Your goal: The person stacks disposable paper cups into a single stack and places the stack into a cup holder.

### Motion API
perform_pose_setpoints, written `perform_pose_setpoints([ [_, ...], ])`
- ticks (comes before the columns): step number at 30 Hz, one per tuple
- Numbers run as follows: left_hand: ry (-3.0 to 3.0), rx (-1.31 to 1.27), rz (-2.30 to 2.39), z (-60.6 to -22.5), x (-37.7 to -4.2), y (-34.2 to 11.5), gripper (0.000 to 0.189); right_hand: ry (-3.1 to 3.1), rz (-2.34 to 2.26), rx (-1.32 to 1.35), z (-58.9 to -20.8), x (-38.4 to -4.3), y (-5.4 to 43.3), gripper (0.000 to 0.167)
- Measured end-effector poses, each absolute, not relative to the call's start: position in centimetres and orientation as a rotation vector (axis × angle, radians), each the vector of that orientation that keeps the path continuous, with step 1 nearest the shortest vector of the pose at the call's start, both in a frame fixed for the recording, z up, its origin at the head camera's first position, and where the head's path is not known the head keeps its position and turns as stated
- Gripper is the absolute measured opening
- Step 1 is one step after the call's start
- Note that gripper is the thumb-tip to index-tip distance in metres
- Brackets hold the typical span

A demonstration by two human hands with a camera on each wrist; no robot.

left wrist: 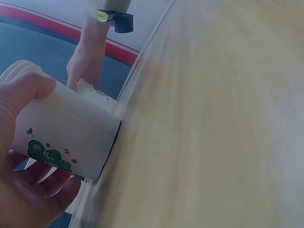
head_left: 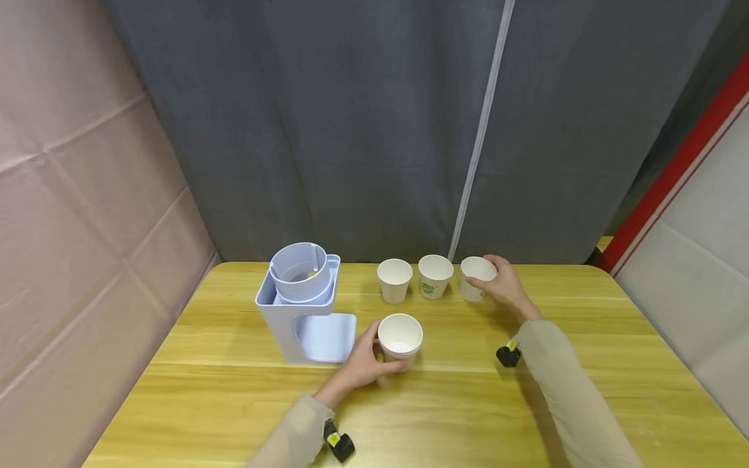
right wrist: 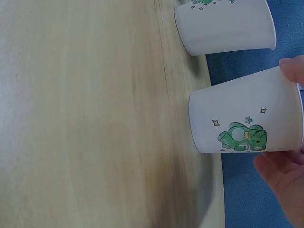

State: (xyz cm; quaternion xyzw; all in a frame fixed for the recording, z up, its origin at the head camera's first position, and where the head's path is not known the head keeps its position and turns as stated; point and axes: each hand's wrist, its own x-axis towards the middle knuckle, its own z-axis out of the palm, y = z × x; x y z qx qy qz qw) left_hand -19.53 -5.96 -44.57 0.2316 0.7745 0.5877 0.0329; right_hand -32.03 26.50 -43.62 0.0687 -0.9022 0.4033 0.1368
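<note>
My left hand (head_left: 364, 361) grips a small stack of white paper cups (head_left: 400, 339) near the middle of the table. In the left wrist view several rims show at the top of the stack (left wrist: 66, 123), and a green cartoon print is on its side. At the back right, my right hand (head_left: 504, 286) holds a single white paper cup (head_left: 475, 292) by its rim, thumb on one side and fingers on the other. That cup (right wrist: 242, 116) bears a green bear print and stands at the table's far edge. Two more paper cups, a middle one (head_left: 434, 286) and a left one (head_left: 394, 290), stand beside it in a row.
A pale blue plastic stand (head_left: 281, 318) with a round open holder (head_left: 300, 286) on top and a flat base plate (head_left: 333, 338) stands left of the cups. A grey curtain (head_left: 351, 130) hangs behind the wooden table (head_left: 445, 416).
</note>
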Motion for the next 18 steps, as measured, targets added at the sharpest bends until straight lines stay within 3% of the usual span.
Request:
perform_pose_setpoints([
  [18, 2.392, 0.722, 1.804, -44.7, -19.6, -6.0, 0.072, -2.561, 1.147, 0.202, -40.8, -30.2, 27.0, 0.071],
])
